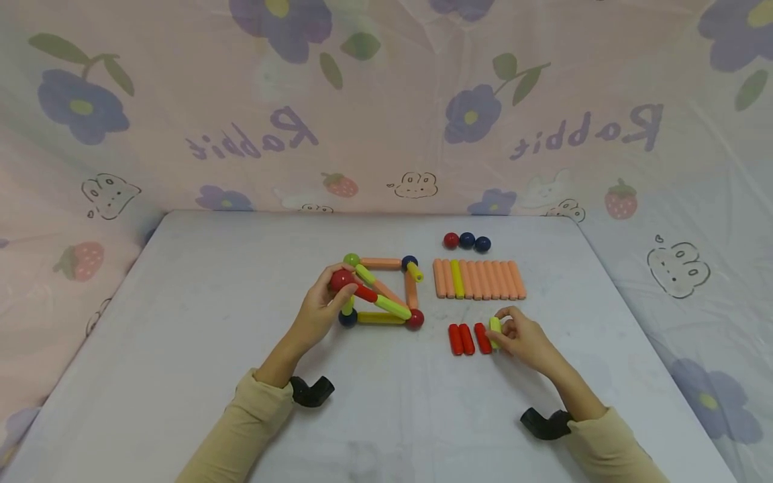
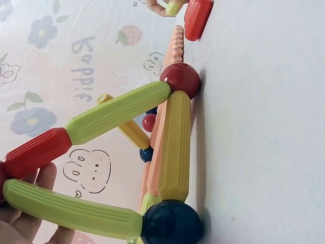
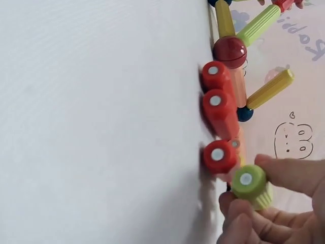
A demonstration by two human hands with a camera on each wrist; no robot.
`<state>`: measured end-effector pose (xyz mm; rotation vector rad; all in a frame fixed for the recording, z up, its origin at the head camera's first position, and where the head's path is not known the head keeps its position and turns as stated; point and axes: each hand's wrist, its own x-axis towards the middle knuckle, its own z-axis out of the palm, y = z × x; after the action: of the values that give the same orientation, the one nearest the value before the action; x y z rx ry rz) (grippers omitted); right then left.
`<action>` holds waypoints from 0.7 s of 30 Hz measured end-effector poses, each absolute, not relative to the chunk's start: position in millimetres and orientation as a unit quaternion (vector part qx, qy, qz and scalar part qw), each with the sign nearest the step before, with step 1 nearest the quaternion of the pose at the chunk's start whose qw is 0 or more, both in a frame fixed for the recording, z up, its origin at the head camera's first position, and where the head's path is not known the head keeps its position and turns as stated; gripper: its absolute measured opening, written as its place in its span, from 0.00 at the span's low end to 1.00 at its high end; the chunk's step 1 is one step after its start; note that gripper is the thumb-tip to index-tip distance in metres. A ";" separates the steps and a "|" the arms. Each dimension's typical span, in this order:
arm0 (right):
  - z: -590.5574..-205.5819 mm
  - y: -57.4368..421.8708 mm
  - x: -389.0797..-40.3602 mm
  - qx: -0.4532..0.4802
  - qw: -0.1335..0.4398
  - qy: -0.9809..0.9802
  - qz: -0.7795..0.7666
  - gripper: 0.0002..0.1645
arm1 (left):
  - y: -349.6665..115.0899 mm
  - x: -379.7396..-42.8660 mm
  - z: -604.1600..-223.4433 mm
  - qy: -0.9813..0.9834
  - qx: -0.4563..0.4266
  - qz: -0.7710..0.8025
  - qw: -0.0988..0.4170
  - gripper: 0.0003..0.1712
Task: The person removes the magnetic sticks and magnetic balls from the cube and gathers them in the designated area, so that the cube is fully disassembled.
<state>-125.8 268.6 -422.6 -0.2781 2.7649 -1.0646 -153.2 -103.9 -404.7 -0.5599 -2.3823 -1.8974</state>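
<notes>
My left hand [image 1: 315, 310] grips a red ball [image 1: 341, 280] at the raised top of a magnetic ball-and-rod structure. A red rod [image 2: 38, 151] and a curved green rod [image 2: 76, 209] meet at that ball. The base is a square of salmon and yellow rods [image 1: 382, 318], with green, blue and red balls at its corners. From the far right blue ball [image 1: 409, 261], a short yellow rod [image 3: 271, 88] sticks up. My right hand [image 1: 527, 341] pinches a light green rod [image 3: 251, 187] between thumb and fingers, right beside a red rod [image 3: 219, 156].
Two more red rods [image 1: 461, 339] lie left of the right hand. Behind them is a row of several salmon rods [image 1: 486, 280] with one yellow rod [image 1: 457, 279] among them. A red ball [image 1: 451, 240] and two dark blue balls [image 1: 474, 242] sit farther back on the white table [image 1: 229, 282].
</notes>
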 end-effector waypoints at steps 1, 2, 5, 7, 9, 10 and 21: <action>-424.9 270.2 -125.9 -0.095 0.089 0.924 -0.359 0.27 | -103.5 -153.2 -404.6 -0.769 -0.181 -0.613 0.023 0.20; -427.1 271.4 -126.0 -0.098 0.094 0.923 -0.360 0.27 | -103.3 -153.1 -404.4 -0.769 -0.180 -0.613 0.024 0.20; -430.4 270.8 -126.8 -0.083 0.114 0.922 -0.360 0.27 | -102.4 -153.1 -404.3 -0.770 -0.179 -0.611 0.026 0.20; -429.3 268.1 -127.1 -0.068 0.130 0.924 -0.352 0.27 | -102.0 -153.2 -404.3 -0.772 -0.177 -0.610 0.027 0.20; -427.5 264.3 -126.1 -0.061 0.136 0.926 -0.347 0.28 | -101.9 -153.4 -404.3 -0.771 -0.177 -0.611 0.027 0.20; -426.3 262.9 -125.5 -0.064 0.136 0.927 -0.345 0.28 | -101.8 -153.5 -404.3 -0.771 -0.177 -0.611 0.026 0.20; -419.3 259.4 -127.9 -0.051 0.129 0.935 -0.326 0.25 | -102.5 -153.5 -406.3 -0.774 -0.173 -0.608 0.025 0.21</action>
<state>-127.9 259.4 -419.3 -0.1478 2.7180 -0.9487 -153.5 -102.5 -406.3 -0.5364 -2.3934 -1.8817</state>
